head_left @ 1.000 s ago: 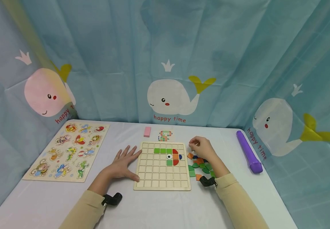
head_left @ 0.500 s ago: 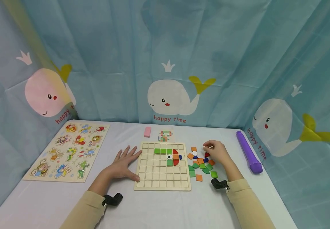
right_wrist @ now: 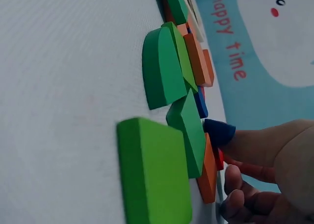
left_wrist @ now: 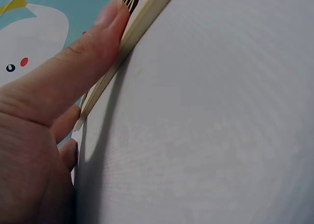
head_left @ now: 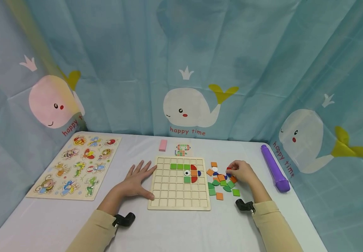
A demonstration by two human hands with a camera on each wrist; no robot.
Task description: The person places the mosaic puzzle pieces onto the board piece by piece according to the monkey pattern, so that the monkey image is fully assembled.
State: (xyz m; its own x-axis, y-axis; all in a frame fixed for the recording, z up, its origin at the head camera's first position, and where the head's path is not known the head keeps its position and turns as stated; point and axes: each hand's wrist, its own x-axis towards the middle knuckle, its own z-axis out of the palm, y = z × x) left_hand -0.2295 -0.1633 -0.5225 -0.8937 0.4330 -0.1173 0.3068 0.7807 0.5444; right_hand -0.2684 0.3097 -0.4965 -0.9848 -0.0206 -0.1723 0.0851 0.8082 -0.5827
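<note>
The wooden grid board (head_left: 172, 203) carries green, red, orange and blue pieces and a white eye piece (head_left: 186, 173) in its upper part. Against the board's left edge rests my left hand (head_left: 134, 182), fingers spread; the left wrist view shows its thumb (left_wrist: 93, 52) on the rim. My right hand (head_left: 243, 171) is at the far right side of the loose pieces. In the right wrist view, its thumb and fingers pinch a blue piece (right_wrist: 219, 131), close to a red one (right_wrist: 220, 160) and an orange one (right_wrist: 208, 172). Green pieces (right_wrist: 157, 175) lie nearer that camera.
Behind the board lie a pattern card (head_left: 182, 149) and a pink block (head_left: 163, 145). An insect puzzle board (head_left: 74, 168) is at the left, and a purple, stick-shaped object (head_left: 275, 168) at the right. A curtain with whales (head_left: 187, 106) hangs behind the table.
My right hand has moved right from beside the board's upper right corner, then lowered to the pieces, uncovering an orange square and a white round piece. My left hand has stayed in place.
</note>
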